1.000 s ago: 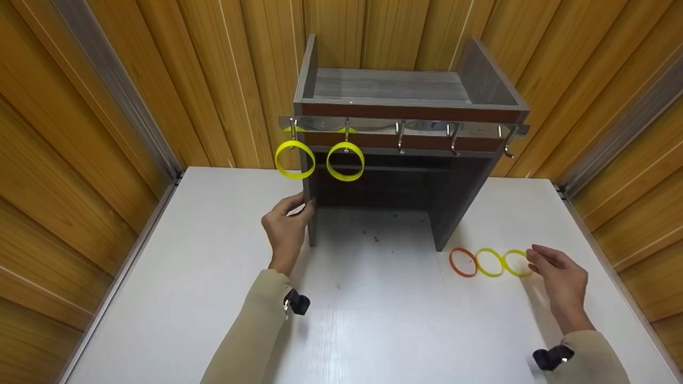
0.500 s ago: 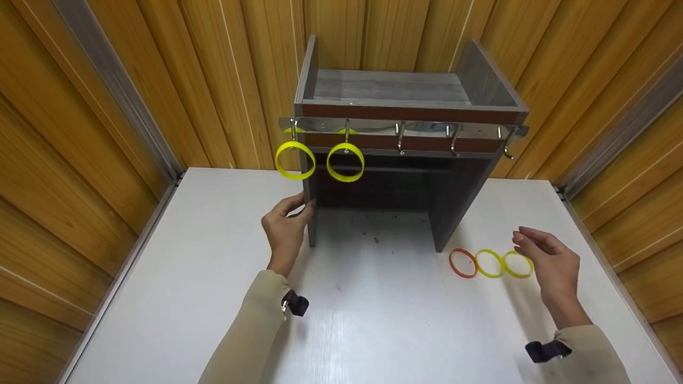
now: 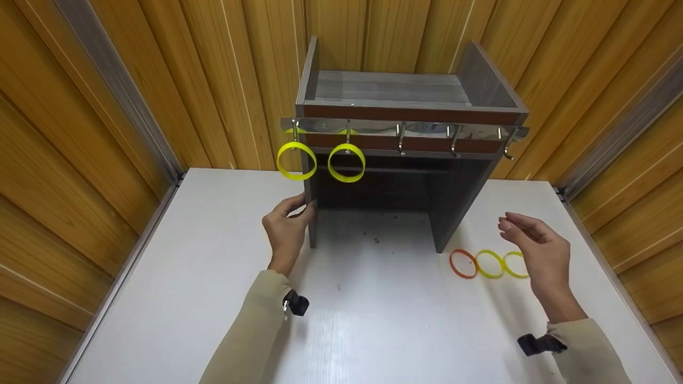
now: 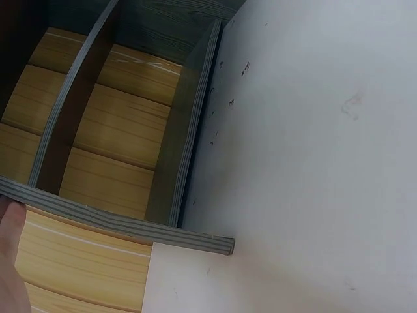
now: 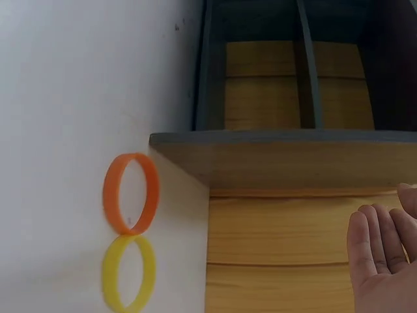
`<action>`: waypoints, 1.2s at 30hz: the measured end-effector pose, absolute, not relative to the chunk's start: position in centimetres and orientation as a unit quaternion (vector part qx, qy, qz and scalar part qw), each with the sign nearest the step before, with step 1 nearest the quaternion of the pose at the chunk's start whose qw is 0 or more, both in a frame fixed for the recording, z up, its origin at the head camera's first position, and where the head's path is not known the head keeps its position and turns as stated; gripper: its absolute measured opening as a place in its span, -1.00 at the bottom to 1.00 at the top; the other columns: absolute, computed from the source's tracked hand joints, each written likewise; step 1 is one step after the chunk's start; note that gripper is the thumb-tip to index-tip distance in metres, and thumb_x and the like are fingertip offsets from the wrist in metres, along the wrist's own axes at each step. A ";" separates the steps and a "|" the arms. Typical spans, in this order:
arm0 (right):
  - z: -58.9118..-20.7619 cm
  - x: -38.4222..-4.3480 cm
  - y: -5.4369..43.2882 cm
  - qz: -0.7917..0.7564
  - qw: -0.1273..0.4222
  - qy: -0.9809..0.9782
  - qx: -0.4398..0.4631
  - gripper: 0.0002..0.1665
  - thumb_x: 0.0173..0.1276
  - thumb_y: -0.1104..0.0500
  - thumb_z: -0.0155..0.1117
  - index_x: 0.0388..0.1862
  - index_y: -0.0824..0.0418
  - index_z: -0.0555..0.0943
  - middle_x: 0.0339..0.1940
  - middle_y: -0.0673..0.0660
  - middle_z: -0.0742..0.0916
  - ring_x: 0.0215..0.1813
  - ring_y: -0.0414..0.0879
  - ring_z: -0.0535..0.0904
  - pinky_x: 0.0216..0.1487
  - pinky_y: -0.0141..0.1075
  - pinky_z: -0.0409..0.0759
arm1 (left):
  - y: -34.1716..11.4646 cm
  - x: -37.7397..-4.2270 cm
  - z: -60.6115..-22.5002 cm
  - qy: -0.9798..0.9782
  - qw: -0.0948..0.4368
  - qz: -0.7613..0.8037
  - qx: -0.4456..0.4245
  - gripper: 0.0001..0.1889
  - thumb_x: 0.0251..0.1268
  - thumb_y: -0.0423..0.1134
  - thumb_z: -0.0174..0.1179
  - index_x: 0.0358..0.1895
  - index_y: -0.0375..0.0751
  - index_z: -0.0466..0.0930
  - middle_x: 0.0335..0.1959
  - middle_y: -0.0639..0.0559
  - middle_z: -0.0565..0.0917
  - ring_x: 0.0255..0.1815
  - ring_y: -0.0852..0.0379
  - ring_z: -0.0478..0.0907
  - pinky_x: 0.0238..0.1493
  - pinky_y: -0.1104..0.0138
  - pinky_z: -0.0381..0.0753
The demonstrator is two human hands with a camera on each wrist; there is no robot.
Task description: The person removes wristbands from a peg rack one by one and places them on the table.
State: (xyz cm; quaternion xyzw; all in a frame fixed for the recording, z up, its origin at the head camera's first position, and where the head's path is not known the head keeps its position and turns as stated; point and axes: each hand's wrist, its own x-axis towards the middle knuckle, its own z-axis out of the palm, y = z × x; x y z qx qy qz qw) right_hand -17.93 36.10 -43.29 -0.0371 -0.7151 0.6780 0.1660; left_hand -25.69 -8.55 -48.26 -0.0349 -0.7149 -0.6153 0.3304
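My left hand point(image 3: 288, 229) pinches the left side panel of a grey wooden shelf point(image 3: 310, 224) near its lower front edge; in the left wrist view, fingers point(image 4: 10, 231) show at that panel. Over the table, right of the shelf, my right hand point(image 3: 549, 261) is raised with nothing visible in it. Its fingers point(image 5: 384, 241) look fairly straight in the right wrist view, the thumb partly cut off. Below it lie an orange ring point(image 3: 463, 264), a yellow ring point(image 3: 489, 264) and another yellow ring point(image 3: 513, 264), side by side. The last is partly hidden by the hand.
A metal hook rail point(image 3: 373, 127) runs across the shelf front. One yellow ring point(image 3: 296, 176) hangs on its leftmost hook, another point(image 3: 347, 178) on the second. Three bare hooks point(image 3: 455, 141) follow to the right. Wood-look panels point(image 3: 256, 80) enclose the white table point(image 3: 373, 320).
My right hand has lifted away from the rightmost yellow ring and moved up and left, leaving the three rings in place. The left hand stays on the shelf panel.
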 end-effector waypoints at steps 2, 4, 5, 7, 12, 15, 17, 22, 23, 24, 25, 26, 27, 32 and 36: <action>-42.9 -18.0 35.7 0.677 0.166 -0.716 -0.028 -0.57 0.42 0.25 0.52 0.20 0.37 0.71 -0.02 0.06 0.85 -0.04 -0.18 0.81 0.08 -0.39 0.71 | -8.5 -25.7 -48.3 -0.715 0.332 -0.614 -0.036 -0.78 0.19 -0.51 0.51 -0.10 -0.32 0.84 -0.17 -0.06 0.84 -0.08 0.02 0.81 -0.12 0.32 0.82; -42.4 -18.0 35.2 0.675 0.168 -0.718 -0.019 -0.57 0.42 0.26 0.52 0.21 0.38 0.71 -0.01 0.06 0.85 -0.03 -0.18 0.81 0.09 -0.39 0.71 | -8.4 -25.8 -48.3 -0.716 0.333 -0.613 -0.036 -0.79 0.19 -0.51 0.51 -0.10 -0.32 0.85 -0.17 -0.04 0.85 -0.09 0.03 0.81 -0.13 0.33 0.82; -42.2 -18.1 34.9 0.675 0.170 -0.718 -0.015 -0.57 0.42 0.26 0.51 0.21 0.40 0.70 -0.01 0.06 0.85 -0.03 -0.18 0.81 0.09 -0.39 0.71 | -8.4 -25.8 -48.3 -0.716 0.333 -0.612 -0.037 -0.79 0.20 -0.51 0.51 -0.10 -0.31 0.85 -0.18 -0.04 0.85 -0.09 0.04 0.81 -0.13 0.33 0.82; -41.8 -18.2 34.3 0.677 0.175 -0.715 -0.004 -0.58 0.42 0.28 0.51 0.19 0.42 0.70 -0.01 0.09 0.85 -0.02 -0.15 0.81 0.09 -0.37 0.72 | -8.5 -25.8 -48.3 -0.717 0.334 -0.610 -0.037 -0.79 0.20 -0.51 0.51 -0.10 -0.31 0.85 -0.18 -0.03 0.85 -0.10 0.05 0.81 -0.13 0.33 0.82; -40.8 -18.3 32.7 0.673 0.179 -0.718 0.021 -0.57 0.42 0.30 0.50 0.20 0.46 0.68 0.01 0.13 0.84 0.02 -0.10 0.81 0.10 -0.35 0.72 | -8.5 -25.8 -48.2 -0.714 0.335 -0.613 -0.040 -0.78 0.19 -0.52 0.51 -0.10 -0.32 0.85 -0.17 -0.04 0.85 -0.10 0.05 0.81 -0.13 0.33 0.82; -40.2 -18.3 31.7 0.664 0.178 -0.726 0.029 -0.57 0.44 0.28 0.49 0.21 0.45 0.68 0.02 0.11 0.83 0.02 -0.12 0.80 0.11 -0.37 0.71 | -8.4 -25.8 -48.2 -0.712 0.337 -0.614 -0.042 -0.78 0.19 -0.52 0.51 -0.09 -0.33 0.84 -0.17 -0.04 0.84 -0.09 0.04 0.81 -0.12 0.33 0.82; -39.8 -18.4 31.0 0.656 0.180 -0.732 0.033 -0.57 0.45 0.27 0.49 0.21 0.45 0.68 0.02 0.11 0.83 0.02 -0.11 0.80 0.12 -0.37 0.71 | -8.4 -25.8 -48.3 -0.711 0.339 -0.614 -0.043 -0.77 0.18 -0.52 0.52 -0.08 -0.33 0.84 -0.17 -0.04 0.84 -0.09 0.03 0.81 -0.12 0.33 0.82; -38.8 -18.6 29.4 0.664 0.193 -0.720 0.055 -0.61 0.44 0.31 0.48 0.17 0.47 0.69 0.01 0.18 0.83 0.03 -0.05 0.80 0.13 -0.32 0.73 | -8.3 -25.7 -48.3 -0.711 0.341 -0.614 -0.040 -0.78 0.18 -0.52 0.51 -0.09 -0.33 0.84 -0.18 -0.06 0.84 -0.11 0.01 0.81 -0.12 0.31 0.82; -38.6 -18.7 29.1 0.670 0.193 -0.714 0.061 -0.62 0.43 0.33 0.48 0.16 0.48 0.69 0.01 0.20 0.83 0.04 -0.04 0.80 0.14 -0.30 0.73 | -8.3 -25.7 -48.3 -0.712 0.340 -0.613 -0.038 -0.78 0.18 -0.52 0.51 -0.10 -0.33 0.84 -0.18 -0.06 0.84 -0.11 0.01 0.81 -0.12 0.31 0.82; -38.4 -18.7 28.8 0.675 0.194 -0.709 0.067 -0.63 0.43 0.35 0.47 0.16 0.49 0.69 0.01 0.22 0.83 0.05 -0.03 0.80 0.14 -0.29 0.73 | -8.3 -25.7 -48.4 -0.713 0.339 -0.613 -0.037 -0.78 0.18 -0.52 0.51 -0.10 -0.33 0.85 -0.18 -0.06 0.84 -0.11 0.01 0.81 -0.13 0.30 0.82; -38.3 -18.7 28.6 0.677 0.194 -0.707 0.072 -0.63 0.43 0.36 0.47 0.15 0.49 0.69 0.01 0.23 0.83 0.05 -0.03 0.80 0.15 -0.28 0.73 | -8.3 -25.7 -48.4 -0.714 0.339 -0.611 -0.035 -0.79 0.18 -0.52 0.50 -0.10 -0.33 0.85 -0.18 -0.06 0.85 -0.11 0.01 0.81 -0.13 0.29 0.83; -38.2 -18.7 28.3 0.677 0.193 -0.706 0.076 -0.63 0.43 0.37 0.47 0.16 0.49 0.69 0.02 0.23 0.83 0.06 -0.03 0.79 0.15 -0.28 0.73 | -8.3 -25.7 -48.4 -0.715 0.339 -0.610 -0.034 -0.78 0.18 -0.52 0.51 -0.10 -0.33 0.85 -0.18 -0.06 0.85 -0.11 0.01 0.81 -0.13 0.28 0.83; -38.1 -18.8 28.0 0.678 0.192 -0.705 0.081 -0.64 0.43 0.38 0.46 0.16 0.48 0.69 0.02 0.23 0.83 0.07 -0.03 0.79 0.15 -0.27 0.72 | -8.3 -25.7 -48.4 -0.716 0.340 -0.609 -0.033 -0.78 0.18 -0.52 0.51 -0.10 -0.32 0.85 -0.18 -0.06 0.85 -0.11 0.02 0.81 -0.13 0.26 0.83; -37.6 -19.2 26.6 0.679 0.190 -0.701 0.104 -0.66 0.42 0.41 0.45 0.14 0.48 0.70 0.03 0.25 0.83 0.07 -0.01 0.79 0.15 -0.24 0.73 | -8.3 -25.8 -48.4 -0.715 0.344 -0.608 -0.031 -0.79 0.19 -0.51 0.51 -0.10 -0.32 0.85 -0.19 -0.04 0.85 -0.13 0.03 0.81 -0.14 0.13 0.85; -37.3 -19.4 25.5 0.679 0.189 -0.700 0.115 -0.67 0.43 0.41 0.45 0.14 0.47 0.71 0.04 0.27 0.82 0.07 0.01 0.79 0.15 -0.23 0.74 | -8.4 -25.8 -48.4 -0.710 0.346 -0.612 -0.034 -0.79 0.19 -0.52 0.51 -0.11 -0.32 0.85 -0.19 -0.05 0.85 -0.14 0.03 0.81 -0.14 0.09 0.85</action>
